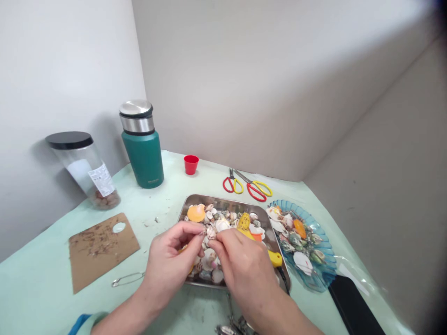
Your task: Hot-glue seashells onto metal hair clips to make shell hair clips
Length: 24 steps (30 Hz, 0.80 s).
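Over a metal tray (237, 203) of seashells, my left hand (176, 253) and my right hand (242, 256) face each other with their fingertips nearly meeting. The thumb and index finger of my left hand pinch something small, perhaps a shell, too small to make out. My right hand's fingers are pressed together, and what they hold is hidden. An orange shell (196, 213) lies near the tray's back left corner. A yellow tool (275, 258) with a black cord rests at the tray's right side, partly behind my right hand.
A blue scalloped plate (323, 237) of shells sits right of the tray, near a black object (354, 304). Behind are scissors (257, 188), a red cup (191, 164) and a green bottle (144, 158). At left are a jar (87, 174), brown cardboard (101, 251) and a metal pin (127, 279).
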Motion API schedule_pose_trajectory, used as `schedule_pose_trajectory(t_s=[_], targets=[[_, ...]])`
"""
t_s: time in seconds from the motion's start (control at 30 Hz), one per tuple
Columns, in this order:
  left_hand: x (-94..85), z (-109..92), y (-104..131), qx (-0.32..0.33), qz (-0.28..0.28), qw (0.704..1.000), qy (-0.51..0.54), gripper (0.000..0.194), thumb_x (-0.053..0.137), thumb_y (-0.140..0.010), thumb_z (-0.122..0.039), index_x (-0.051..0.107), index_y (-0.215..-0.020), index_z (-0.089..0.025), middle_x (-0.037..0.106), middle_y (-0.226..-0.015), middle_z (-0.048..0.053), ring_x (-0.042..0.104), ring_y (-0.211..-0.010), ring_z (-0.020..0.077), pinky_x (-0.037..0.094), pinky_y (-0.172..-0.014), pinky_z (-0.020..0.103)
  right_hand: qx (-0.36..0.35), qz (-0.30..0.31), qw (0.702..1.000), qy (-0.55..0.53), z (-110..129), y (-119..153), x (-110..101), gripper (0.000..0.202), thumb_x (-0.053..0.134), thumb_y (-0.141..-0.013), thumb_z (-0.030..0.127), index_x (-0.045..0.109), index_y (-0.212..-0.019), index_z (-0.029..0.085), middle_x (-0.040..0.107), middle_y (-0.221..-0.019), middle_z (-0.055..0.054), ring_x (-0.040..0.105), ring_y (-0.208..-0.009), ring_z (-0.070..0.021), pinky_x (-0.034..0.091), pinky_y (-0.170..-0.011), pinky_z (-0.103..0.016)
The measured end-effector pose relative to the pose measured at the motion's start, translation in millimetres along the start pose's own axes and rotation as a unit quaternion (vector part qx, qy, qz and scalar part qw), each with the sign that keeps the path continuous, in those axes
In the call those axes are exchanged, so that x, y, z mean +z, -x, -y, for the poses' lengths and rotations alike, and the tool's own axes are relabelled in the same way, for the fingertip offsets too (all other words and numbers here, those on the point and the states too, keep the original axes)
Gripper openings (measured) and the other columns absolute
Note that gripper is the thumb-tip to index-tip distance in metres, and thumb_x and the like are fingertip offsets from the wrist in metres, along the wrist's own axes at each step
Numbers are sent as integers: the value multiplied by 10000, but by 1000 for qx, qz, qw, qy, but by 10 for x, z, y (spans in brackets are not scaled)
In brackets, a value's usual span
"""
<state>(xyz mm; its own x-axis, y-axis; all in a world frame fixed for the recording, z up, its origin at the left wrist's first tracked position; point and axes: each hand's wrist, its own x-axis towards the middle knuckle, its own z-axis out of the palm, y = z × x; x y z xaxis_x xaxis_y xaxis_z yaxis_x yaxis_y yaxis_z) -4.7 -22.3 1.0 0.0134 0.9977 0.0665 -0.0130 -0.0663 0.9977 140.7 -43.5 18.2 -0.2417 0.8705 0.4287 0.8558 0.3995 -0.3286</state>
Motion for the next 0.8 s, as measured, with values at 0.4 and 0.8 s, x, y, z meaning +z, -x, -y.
schedule_pose_trajectory(t_s=[0.4,0.8], targets=[[-60,28,-107,-107,36,987,117,176,660,-739,-307,593,-788,-152,582,-482,-41,508,-490,74,392,-533,175,28,15,996,-79,-43,-58,-163,102,559,-861,273,609,-884,187,642,-766,-10,578,-649,-148,382,-604,-256],[-100,70,-115,-168,114,951,231,152,670,-750,-293,594,-784,-166,581,-462,-39,495,-457,62,370,-526,166,28,1,988,-154,-62,-39,-204,56,551,-862,240,592,-889,213,630,-801,11,549,-633,-107,383,-603,-228]])
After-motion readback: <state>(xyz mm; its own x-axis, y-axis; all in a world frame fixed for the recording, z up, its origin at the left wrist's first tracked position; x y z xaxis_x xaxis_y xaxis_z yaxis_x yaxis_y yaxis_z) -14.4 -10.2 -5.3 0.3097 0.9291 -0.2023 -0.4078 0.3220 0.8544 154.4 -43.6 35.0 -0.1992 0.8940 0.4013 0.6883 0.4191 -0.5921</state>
